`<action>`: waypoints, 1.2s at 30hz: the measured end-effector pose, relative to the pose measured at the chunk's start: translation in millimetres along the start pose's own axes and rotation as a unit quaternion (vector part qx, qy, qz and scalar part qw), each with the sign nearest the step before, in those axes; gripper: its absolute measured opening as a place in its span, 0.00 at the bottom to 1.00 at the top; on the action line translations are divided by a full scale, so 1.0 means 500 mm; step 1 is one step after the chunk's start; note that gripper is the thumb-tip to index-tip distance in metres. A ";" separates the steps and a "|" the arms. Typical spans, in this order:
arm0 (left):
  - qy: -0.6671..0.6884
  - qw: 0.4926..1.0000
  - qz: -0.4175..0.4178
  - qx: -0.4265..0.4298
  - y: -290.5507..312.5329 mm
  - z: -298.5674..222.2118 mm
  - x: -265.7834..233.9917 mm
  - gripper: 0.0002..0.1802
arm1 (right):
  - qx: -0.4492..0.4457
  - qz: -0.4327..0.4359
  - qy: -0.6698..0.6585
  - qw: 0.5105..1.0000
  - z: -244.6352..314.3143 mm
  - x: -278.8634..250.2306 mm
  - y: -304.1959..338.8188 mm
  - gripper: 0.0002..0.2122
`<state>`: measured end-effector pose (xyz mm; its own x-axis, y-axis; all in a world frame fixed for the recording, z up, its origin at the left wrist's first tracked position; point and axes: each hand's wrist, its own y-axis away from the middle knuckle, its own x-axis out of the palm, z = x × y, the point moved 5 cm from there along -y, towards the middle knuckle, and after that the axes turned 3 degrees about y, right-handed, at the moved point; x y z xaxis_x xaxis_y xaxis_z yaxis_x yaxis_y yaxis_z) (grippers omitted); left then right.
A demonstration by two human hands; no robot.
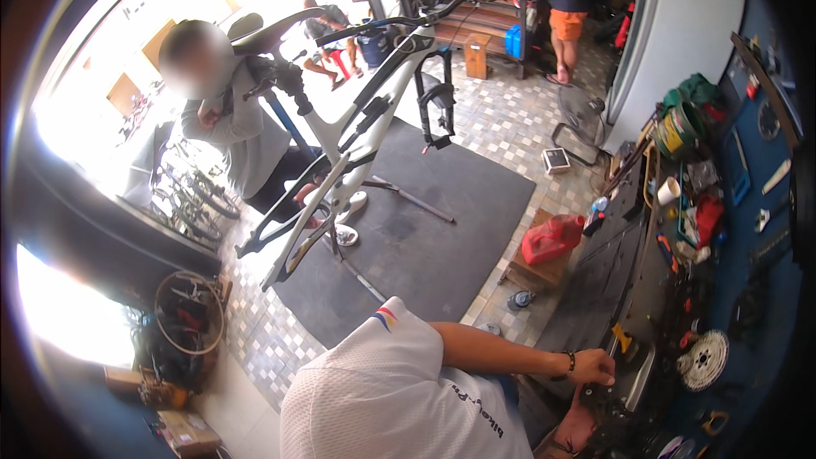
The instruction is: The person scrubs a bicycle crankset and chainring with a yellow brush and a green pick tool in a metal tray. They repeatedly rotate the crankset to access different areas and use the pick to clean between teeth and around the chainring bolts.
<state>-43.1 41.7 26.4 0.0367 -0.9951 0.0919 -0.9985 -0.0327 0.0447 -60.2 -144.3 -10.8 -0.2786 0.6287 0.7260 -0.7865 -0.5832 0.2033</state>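
Both my hands are at the workbench [586,289] at the lower right. My left hand [592,367], with a dark beaded bracelet at the wrist, is closed, its fingers curled over a small dark part that I cannot make out. Just below it, my right hand [578,427] is against the same dark area, its fingers hidden. A yellow-handled tool [622,338] lies close beyond my left hand. To the right of my hands are a silvery metal strip [643,378] and a round toothed bicycle cassette [704,359].
A white bike frame [365,140] hangs in a stand over a dark mat [408,238]; a person [246,136] stands behind it with folded arms. A red jerrycan [552,239] sits on a wooden stool. Tools and a green bucket [680,132] crowd the bench. Another person [563,8] stands by the stairs.
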 end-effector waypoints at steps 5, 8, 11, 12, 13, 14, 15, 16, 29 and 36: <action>-0.020 0.999 -0.021 -0.033 -0.107 -0.031 -0.044 0.23 | 0.054 -0.043 0.039 0.997 0.021 0.011 -0.097 0.35; -0.071 0.997 0.004 0.033 -0.183 -0.036 -0.020 0.23 | 0.066 -0.082 0.062 0.993 0.066 -0.027 -0.110 0.34; -0.128 0.990 0.013 0.059 -0.221 -0.062 0.016 0.23 | 0.060 -0.139 0.087 0.985 0.133 -0.088 -0.116 0.34; -0.128 0.990 0.021 0.062 -0.232 -0.070 0.029 0.23 | 0.057 -0.158 0.094 0.981 0.157 -0.110 -0.117 0.34; -0.128 0.989 0.030 0.065 -0.242 -0.077 0.043 0.23 | 0.055 -0.180 0.099 0.977 0.179 -0.134 -0.120 0.34; -0.128 0.989 0.039 0.067 -0.251 -0.084 0.059 0.24 | 0.055 -0.205 0.096 0.972 0.201 -0.160 -0.117 0.34; -0.144 0.987 0.049 0.053 -0.261 -0.091 0.074 0.23 | 0.052 -0.244 0.092 0.964 0.228 -0.190 -0.110 0.34; -0.161 0.984 0.058 0.039 -0.273 -0.098 0.083 0.23 | 0.045 -0.299 0.073 0.950 0.256 -0.221 -0.104 0.33; -0.343 0.918 0.095 0.171 -0.402 -0.078 0.226 0.25 | -0.149 -0.275 0.491 0.813 0.288 -0.290 -0.186 0.31; -0.439 0.848 0.046 0.294 -0.428 -0.089 0.253 0.21 | -0.118 -0.114 0.702 0.693 0.400 -0.402 -0.284 0.35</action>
<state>177.2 -72.9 72.8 0.1706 -0.6736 -0.7191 -0.8527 0.2648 -0.4503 217.7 -290.8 -54.1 -0.2639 0.6676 -0.6962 -0.9204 -0.3902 -0.0252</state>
